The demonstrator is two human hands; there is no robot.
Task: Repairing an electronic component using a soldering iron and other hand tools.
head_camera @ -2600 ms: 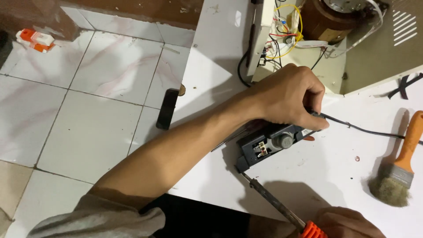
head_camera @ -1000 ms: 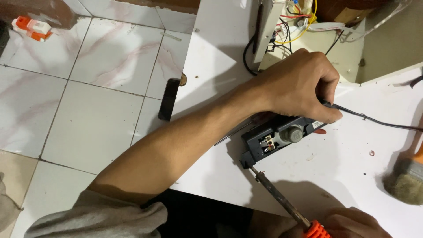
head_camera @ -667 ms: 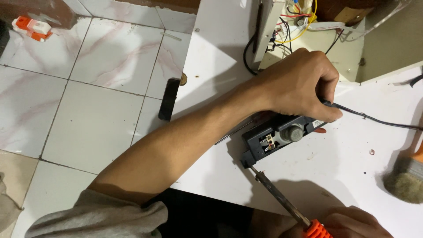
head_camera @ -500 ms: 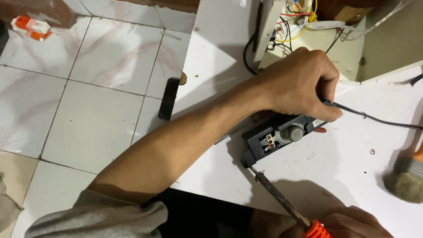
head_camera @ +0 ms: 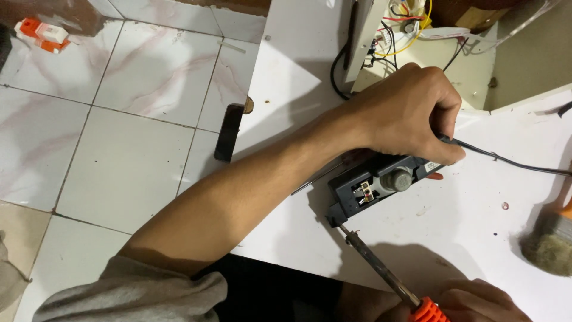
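Note:
My left hand (head_camera: 405, 113) reaches across the white table (head_camera: 298, 77) and presses down on a dark grey switch module (head_camera: 375, 185) with a round grey knob. A black cable (head_camera: 506, 161) leaves the module toward the right. At the bottom edge, my right hand (head_camera: 476, 301) grips a screwdriver (head_camera: 381, 271) with an orange handle. Its metal shaft slants up and left, and the tip touches the module's lower left corner.
A paintbrush (head_camera: 551, 241) with an orange handle lies at the right edge. An opened cream appliance with coloured wires (head_camera: 411, 24) stands at the back. A black flat object (head_camera: 227, 132) sticks out past the table's left edge. On the tiled floor lies an orange and white item (head_camera: 44, 34).
Since the oldest frame the view has shifted, so the module and my hands sit slightly lower and the brush nearer the right edge. Over the last second nothing visibly moves.

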